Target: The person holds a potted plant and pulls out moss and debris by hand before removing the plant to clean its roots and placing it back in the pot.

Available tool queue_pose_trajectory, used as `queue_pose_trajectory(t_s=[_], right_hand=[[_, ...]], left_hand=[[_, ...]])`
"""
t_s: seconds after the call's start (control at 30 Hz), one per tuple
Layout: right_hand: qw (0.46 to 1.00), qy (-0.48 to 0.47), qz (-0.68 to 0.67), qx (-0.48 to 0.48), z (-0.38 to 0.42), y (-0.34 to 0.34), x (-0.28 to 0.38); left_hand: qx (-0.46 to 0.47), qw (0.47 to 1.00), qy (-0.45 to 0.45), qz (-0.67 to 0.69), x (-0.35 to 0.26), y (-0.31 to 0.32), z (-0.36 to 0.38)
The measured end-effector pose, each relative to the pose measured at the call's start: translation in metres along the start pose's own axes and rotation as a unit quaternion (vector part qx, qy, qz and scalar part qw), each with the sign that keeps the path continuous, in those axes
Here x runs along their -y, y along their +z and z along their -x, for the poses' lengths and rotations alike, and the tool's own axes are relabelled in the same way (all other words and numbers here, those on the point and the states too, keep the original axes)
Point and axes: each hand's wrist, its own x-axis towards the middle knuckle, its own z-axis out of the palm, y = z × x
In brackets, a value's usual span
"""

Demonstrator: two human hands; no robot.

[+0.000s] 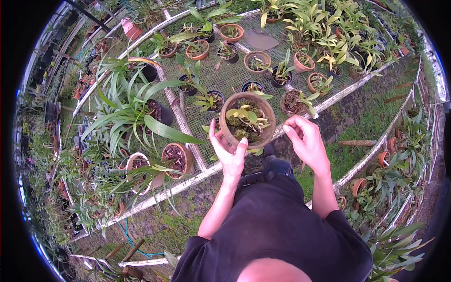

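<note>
My left hand (230, 159) grips a round clay pot (225, 129) by its near left side, thumb on the rim and fingers around the wall. In the pot, a small plant with yellow-green leaves (246, 114) grows among green moss (242, 134). The pot is held in front of my body, above the mesh bench's front edge, with its mouth facing up. My right hand (307, 143) is just right of the pot, apart from it, with thumb and fingertips pinched together. Whatever may be between those fingertips is too small to make out.
The mesh bench (188, 113) carries several potted plants. A pot with brown bark (292, 102) stands just beyond my right hand. Long-leaved plants (136, 108) spread over the left side, and leafy plants (324, 35) crowd the far right. Another plant rack (376, 162) lies to the right.
</note>
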Motion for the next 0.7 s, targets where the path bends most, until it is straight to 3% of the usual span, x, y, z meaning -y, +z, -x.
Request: queue_pose_trajectory(t_s=[0.03,0.07,0.1,0.17,0.23,0.3,0.37,0.57,0.7], right_hand=[[0.999,-0.020,0.038,-0.013,0.001,-0.007,-0.006],[0.996,0.029,0.086,-0.019,0.004,-0.014,-0.009],[0.965,-0.018,0.254,-0.057,0.010,-0.019,-0.009],[0.928,-0.064,0.360,-0.077,0.014,-0.028,-0.003],[0.981,-0.057,0.177,-0.054,0.007,-0.019,0.008],[0.993,-0.058,0.100,-0.007,0.001,0.002,0.024],[0.983,-0.148,0.107,-0.003,-0.007,0.033,0.011],[0.955,-0.158,0.252,0.006,-0.021,0.064,0.002],[0.943,-0.213,0.254,-0.014,-0.021,0.071,-0.008]], left_hand=[[-0.001,1.000,0.001,0.004,0.001,0.000,-0.001],[-0.002,1.000,0.002,0.008,0.001,0.000,-0.001],[-0.003,1.000,0.003,0.003,0.001,0.000,-0.001],[-0.003,1.000,0.003,-0.009,0.000,0.000,-0.001],[-0.013,0.999,-0.004,-0.030,-0.005,0.007,0.001],[-0.010,0.999,-0.012,-0.045,-0.004,0.010,0.002],[0.001,0.998,-0.021,-0.055,0.003,0.009,0.002],[0.000,0.997,-0.032,-0.067,0.010,0.007,0.007],[-0.007,0.996,-0.053,-0.076,0.007,0.007,0.008]])
